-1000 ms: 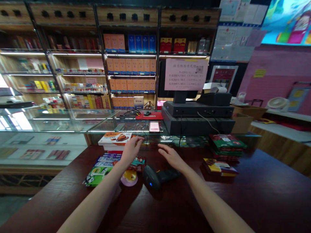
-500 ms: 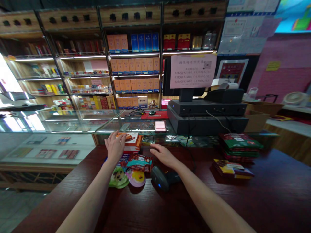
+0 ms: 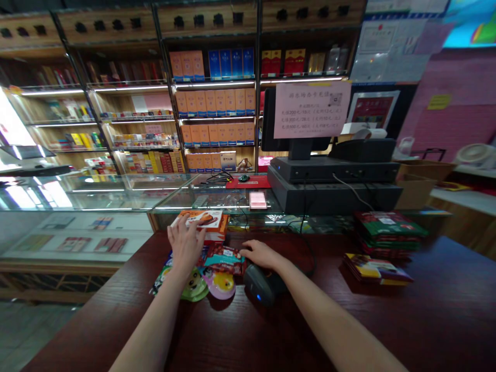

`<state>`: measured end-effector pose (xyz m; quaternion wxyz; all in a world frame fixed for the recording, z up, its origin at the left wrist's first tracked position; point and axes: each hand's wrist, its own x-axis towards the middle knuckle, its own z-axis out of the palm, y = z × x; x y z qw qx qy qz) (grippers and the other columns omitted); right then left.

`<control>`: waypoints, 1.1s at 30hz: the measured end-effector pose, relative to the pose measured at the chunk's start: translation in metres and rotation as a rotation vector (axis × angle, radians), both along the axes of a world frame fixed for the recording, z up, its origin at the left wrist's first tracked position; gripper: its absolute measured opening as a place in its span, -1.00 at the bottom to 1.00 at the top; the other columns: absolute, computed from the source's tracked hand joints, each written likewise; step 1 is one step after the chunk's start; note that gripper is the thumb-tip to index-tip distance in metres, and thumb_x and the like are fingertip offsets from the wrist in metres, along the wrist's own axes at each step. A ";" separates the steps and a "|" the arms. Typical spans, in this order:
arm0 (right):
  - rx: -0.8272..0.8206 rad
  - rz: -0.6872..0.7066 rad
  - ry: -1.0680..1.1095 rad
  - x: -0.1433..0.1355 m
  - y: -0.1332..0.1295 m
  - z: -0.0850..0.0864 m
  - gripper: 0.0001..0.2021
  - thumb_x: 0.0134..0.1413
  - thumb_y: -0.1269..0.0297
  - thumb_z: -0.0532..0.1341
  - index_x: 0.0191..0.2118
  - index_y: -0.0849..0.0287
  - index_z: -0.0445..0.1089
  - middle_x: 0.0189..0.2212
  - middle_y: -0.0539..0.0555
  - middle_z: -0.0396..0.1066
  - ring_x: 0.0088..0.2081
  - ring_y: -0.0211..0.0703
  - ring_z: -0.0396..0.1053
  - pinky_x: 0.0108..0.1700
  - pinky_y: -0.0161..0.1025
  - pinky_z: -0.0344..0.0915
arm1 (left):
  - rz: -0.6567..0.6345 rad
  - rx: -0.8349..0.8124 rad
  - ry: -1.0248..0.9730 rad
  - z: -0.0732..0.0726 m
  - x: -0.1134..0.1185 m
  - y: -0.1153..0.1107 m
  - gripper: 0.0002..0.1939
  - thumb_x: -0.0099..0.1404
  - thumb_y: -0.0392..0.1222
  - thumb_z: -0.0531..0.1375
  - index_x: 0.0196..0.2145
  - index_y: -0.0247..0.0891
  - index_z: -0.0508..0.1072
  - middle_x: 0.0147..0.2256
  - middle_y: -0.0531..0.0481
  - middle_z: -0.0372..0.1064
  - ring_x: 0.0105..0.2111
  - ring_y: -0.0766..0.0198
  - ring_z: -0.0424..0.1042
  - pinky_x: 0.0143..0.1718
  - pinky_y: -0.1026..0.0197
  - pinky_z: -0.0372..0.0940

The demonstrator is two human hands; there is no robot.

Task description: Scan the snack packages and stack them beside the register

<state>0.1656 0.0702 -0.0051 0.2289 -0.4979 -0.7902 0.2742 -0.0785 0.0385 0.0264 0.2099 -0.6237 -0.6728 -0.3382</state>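
Observation:
My left hand [image 3: 186,242], fingers spread, is over the left side of a group of snack packs. Its fingertips overlap the front of an orange and white box [image 3: 211,219], stacked on another box; whether they touch cannot be made out. Under and beside its wrist lie a green pouch with a cartoon face [image 3: 196,285] and a pink pouch with a yellow figure [image 3: 222,284]. My right hand [image 3: 264,254] reaches in with fingers stretched out, their tips at the right edge of a brown and teal packet [image 3: 225,258]. Just below this hand lies a dark barcode scanner [image 3: 259,285], its blue light lit.
On the counter's right are a stack of green and red packets [image 3: 387,227] and a few yellow and brown packets [image 3: 377,269]. Behind stand a till with a monitor [image 3: 306,150], a glass display case [image 3: 96,232] and goods shelves [image 3: 217,103]. A black cable [image 3: 309,243] trails across the counter.
Both hands have come down a little closer to the packs, the right one nearer the brown and teal packet. The view has shifted slightly; the packs stay on the counter.

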 end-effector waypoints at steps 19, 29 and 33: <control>0.013 -0.123 -0.266 -0.003 -0.009 0.004 -0.76 0.12 0.24 0.23 -0.09 0.13 0.44 0.04 0.18 0.44 0.10 0.10 0.35 0.01 -0.04 0.21 | -0.082 -0.020 0.104 0.014 0.016 -0.017 -0.70 0.38 0.01 0.10 -0.26 -0.15 0.57 -0.12 -0.14 0.45 -0.07 -0.02 0.33 0.00 -0.07 0.14; 0.016 -0.123 -0.260 0.004 -0.011 0.000 -0.75 0.13 0.24 0.24 -0.05 0.11 0.41 0.08 0.16 0.41 0.13 0.08 0.32 0.04 -0.05 0.18 | -0.006 -0.355 0.173 0.016 0.022 -0.023 -0.62 0.35 0.06 0.08 -0.31 -0.15 0.62 -0.18 -0.19 0.50 -0.08 -0.09 0.37 -0.08 -0.08 0.12; 0.013 -0.124 -0.250 0.004 -0.009 -0.001 -0.75 0.15 0.21 0.22 -0.06 0.10 0.41 0.08 0.15 0.42 0.12 0.08 0.34 0.05 -0.05 0.19 | -0.025 -0.481 0.140 0.013 0.020 -0.021 -0.60 0.32 0.12 0.10 -0.29 -0.16 0.63 -0.17 -0.22 0.50 -0.08 -0.13 0.38 -0.08 -0.08 0.13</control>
